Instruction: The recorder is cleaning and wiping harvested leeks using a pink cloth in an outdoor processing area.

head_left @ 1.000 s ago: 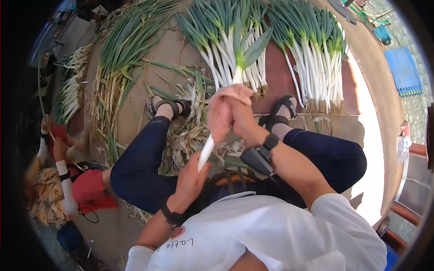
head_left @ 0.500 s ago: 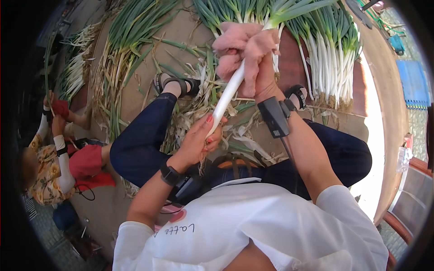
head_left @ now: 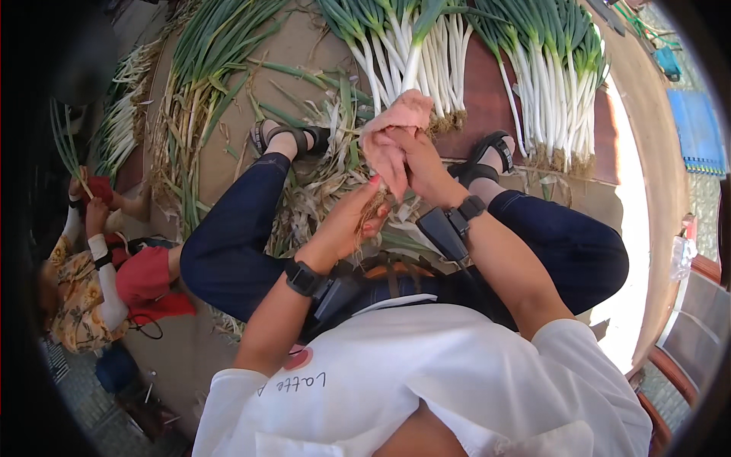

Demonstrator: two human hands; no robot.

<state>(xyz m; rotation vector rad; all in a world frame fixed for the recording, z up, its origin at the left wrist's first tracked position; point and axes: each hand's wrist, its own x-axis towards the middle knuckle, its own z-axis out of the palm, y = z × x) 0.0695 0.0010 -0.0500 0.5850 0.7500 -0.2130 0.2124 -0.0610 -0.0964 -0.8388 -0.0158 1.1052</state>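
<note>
Green onion [head_left: 412, 67] slants out from between two hands, its leaves [head_left: 431, 17] pointing far. The left hand [head_left: 343, 226] grips the near root end [head_left: 373, 207]; the right hand [head_left: 419, 162] squeezes a pink cloth [head_left: 398, 122] around it. This looks like wiping; the next rub calls for a steady left hold.

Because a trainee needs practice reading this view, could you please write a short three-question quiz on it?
1. What does the right hand grip?
A) a knife
B) a pink cloth
C) a rope

2. True or false: the camera wearer is barefoot.

3. Fill in, with "leaf" or "root": the left hand holds the green onion at its ____ end.

Key:
1. B
2. False; dark sandals are worn.
3. root
</note>
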